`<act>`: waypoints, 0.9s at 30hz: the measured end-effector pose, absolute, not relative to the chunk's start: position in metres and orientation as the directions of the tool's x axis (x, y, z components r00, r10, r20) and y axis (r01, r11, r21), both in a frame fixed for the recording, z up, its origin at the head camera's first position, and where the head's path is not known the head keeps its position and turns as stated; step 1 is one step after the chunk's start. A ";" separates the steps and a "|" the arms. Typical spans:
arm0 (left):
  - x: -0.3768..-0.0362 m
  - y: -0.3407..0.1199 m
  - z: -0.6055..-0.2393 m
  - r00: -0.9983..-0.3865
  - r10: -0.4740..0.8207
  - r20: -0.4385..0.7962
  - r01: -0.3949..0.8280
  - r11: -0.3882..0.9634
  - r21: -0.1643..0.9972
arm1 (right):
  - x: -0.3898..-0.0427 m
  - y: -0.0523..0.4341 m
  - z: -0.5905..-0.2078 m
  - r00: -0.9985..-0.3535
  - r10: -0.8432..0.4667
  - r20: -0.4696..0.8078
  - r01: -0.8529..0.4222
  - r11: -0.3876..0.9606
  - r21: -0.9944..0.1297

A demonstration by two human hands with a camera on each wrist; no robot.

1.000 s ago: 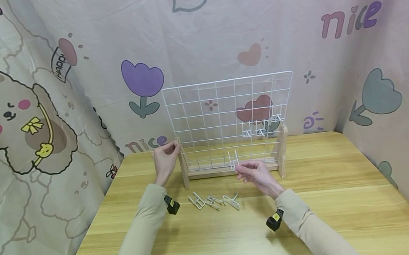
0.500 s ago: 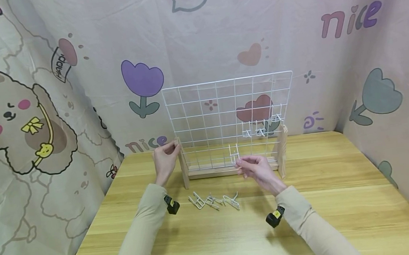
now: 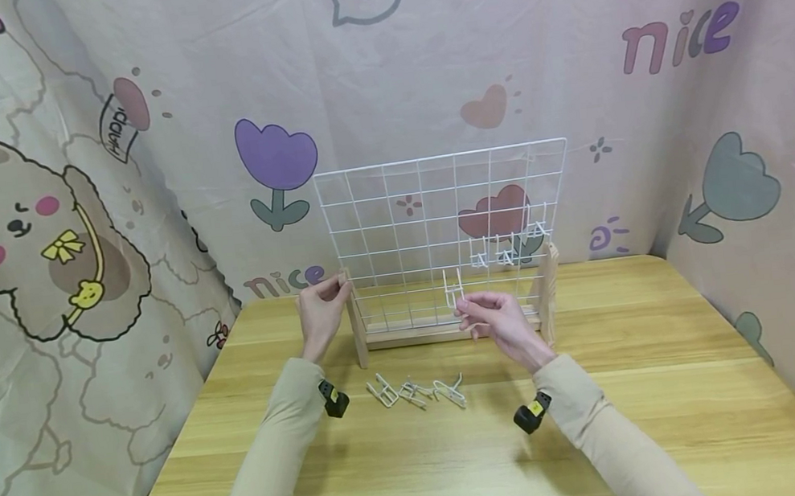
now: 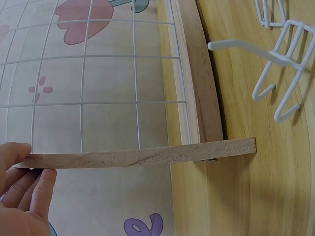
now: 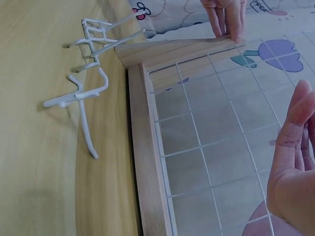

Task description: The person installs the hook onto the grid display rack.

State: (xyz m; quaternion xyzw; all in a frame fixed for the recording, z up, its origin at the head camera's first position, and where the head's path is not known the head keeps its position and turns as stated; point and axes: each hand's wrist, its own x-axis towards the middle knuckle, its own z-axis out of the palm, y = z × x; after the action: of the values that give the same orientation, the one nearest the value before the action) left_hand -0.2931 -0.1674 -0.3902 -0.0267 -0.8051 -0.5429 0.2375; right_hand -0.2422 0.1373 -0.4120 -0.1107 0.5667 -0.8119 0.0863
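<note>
A white wire grid panel [image 3: 396, 236] stands in a wooden base. My left hand [image 3: 322, 312] pinches the top of the base's left wooden post [image 4: 133, 158] between thumb and fingers. Held between the thumb and fingers of my right hand [image 3: 500, 322] is a white wire hook [image 3: 454, 292], its prongs pointing up in front of the lower grid. In the right wrist view that hook is hidden from sight beyond the right hand [image 5: 295, 157]. Three more white hooks [image 3: 416, 391] lie on the table before the base.
Several white hooks [image 3: 506, 254] hang on the right part of the grid. A wooden table [image 3: 421, 472] carries everything. Patterned curtains [image 3: 380, 80] close in the back and both sides. A black wrist camera [image 3: 533, 413] sits at the right sleeve.
My right hand has risen with the hook, bringing it higher in front of the grid. My left hand has stayed on the post, and the hooks on the table have not moved.
</note>
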 end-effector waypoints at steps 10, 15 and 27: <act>-0.292 -0.168 -0.389 -0.882 -0.209 0.422 0.312 0.411 0.857 | -0.248 0.134 -0.405 -0.969 -0.238 0.073 0.012 -0.340 -0.940; -0.292 -0.168 -0.389 -0.885 -0.208 0.417 0.307 0.413 0.858 | -0.253 0.133 -0.405 -0.974 -0.217 0.064 0.014 -0.341 -0.940; -0.293 -0.169 -0.391 -0.887 -0.207 0.412 0.303 0.412 0.859 | -0.266 0.131 -0.411 -0.983 -0.184 0.029 0.038 -0.350 -0.936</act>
State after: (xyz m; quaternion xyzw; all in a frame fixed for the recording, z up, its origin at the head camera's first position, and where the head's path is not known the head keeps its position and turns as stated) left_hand -0.2926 -0.1690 -0.3909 -0.0295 -0.8065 -0.5414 0.2356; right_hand -0.2658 0.1311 -0.4108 -0.0643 0.5662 -0.8190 0.0677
